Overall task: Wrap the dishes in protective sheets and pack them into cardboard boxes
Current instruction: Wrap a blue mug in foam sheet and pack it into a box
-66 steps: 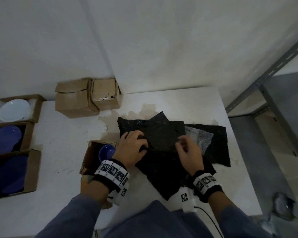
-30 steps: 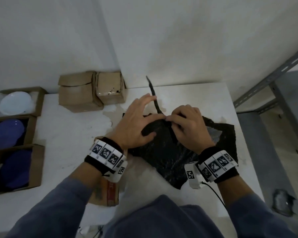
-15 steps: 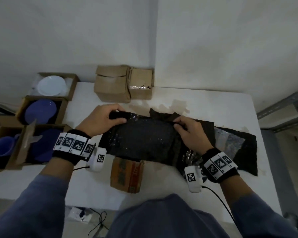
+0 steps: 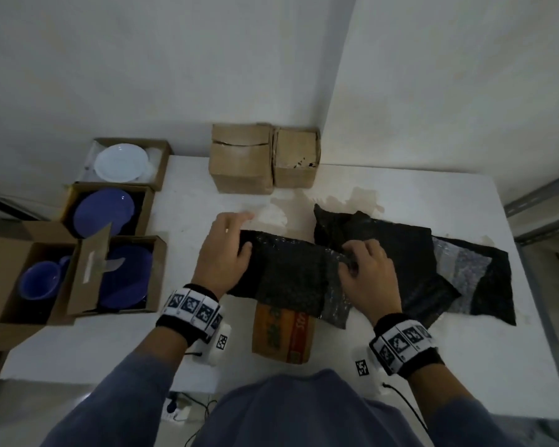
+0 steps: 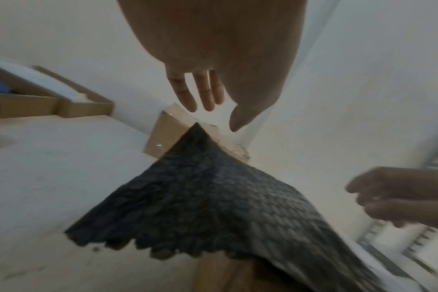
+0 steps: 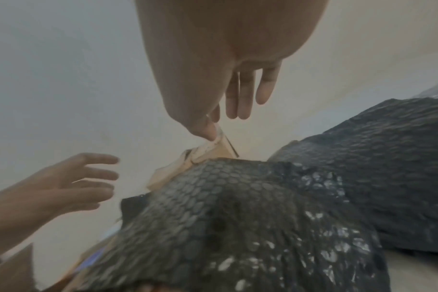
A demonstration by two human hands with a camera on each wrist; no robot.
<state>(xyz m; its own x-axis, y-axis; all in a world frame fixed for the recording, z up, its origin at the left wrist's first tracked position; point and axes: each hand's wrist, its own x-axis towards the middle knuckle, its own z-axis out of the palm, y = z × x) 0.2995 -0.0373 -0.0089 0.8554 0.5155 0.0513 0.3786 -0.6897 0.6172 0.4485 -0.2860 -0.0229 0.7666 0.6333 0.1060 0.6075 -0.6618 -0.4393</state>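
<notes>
A person at a white table [image 4: 384,366] works a black bubble-wrap sheet [image 4: 288,275] over a printed cardboard box [image 4: 281,333] at the near edge. The left hand [image 4: 223,253] lies at the sheet's left end, fingers straight and reaching past the edge, thumb resting on the wrap; in the left wrist view the fingers [image 5: 203,92] are extended above the sheet's raised corner and hold nothing. The right hand [image 4: 368,275] sits at the sheet's opposite end; from the head camera its fingers look curled at the wrap, yet the right wrist view shows them hanging loosely over it, so whether it has a real hold on the sheet cannot be told. The sheet spans the gap between the two hands, draped over the box beneath them. Under and to the right of the right hand lies a pile of further black sheets [image 4: 433,253]. Beyond the hands, two closed cardboard boxes [image 4: 246,162] stand against the wall. To the left of the left hand, open boxes hold a white plate [image 4: 120,162], a blue plate [image 4: 104,208], another blue dish [image 4: 126,279] and a blue cup [image 4: 39,282].
</notes>
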